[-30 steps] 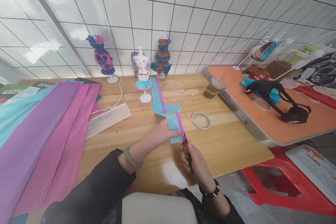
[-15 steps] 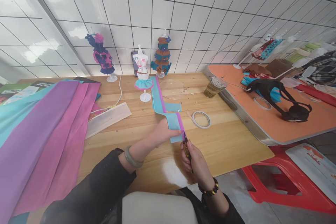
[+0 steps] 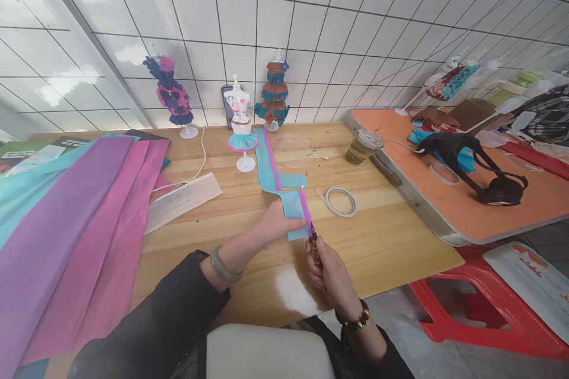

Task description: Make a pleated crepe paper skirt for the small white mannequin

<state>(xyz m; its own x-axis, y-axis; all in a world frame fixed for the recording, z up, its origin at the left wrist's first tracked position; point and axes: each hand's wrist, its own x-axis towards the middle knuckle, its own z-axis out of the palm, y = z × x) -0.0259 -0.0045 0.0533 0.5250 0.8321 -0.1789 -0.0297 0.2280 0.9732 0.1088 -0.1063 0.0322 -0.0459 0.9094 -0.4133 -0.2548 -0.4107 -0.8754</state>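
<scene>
A long light-blue strip (image 3: 267, 167) with a purple edge runs from the back of the table toward me, folded over itself. My left hand (image 3: 276, 226) grips its near end, thumb on top and fingers hidden beneath. Scissors (image 3: 315, 247) with dark handles are in my right hand (image 3: 329, 266), their blades at the purple edge, just right of my left thumb. How wide the blades are apart is too small to tell. Behind the strip's left side stands a small white dress form (image 3: 240, 108) in a blue ruffled skirt with pink trim.
A roll of tape (image 3: 341, 202) lies right of the strip, a lidded cup (image 3: 364, 147) behind it. Pink, purple and blue sheets (image 3: 89, 237) cover the left side. Two dressed forms and a phone (image 3: 227, 108) stand by the wall. An orange table (image 3: 480, 219) adjoins at right, above a red stool (image 3: 484, 308).
Hardly anything differs. Both hands, the strip and the scissors hold nearly the same place; the whole view has shifted very slightly.
</scene>
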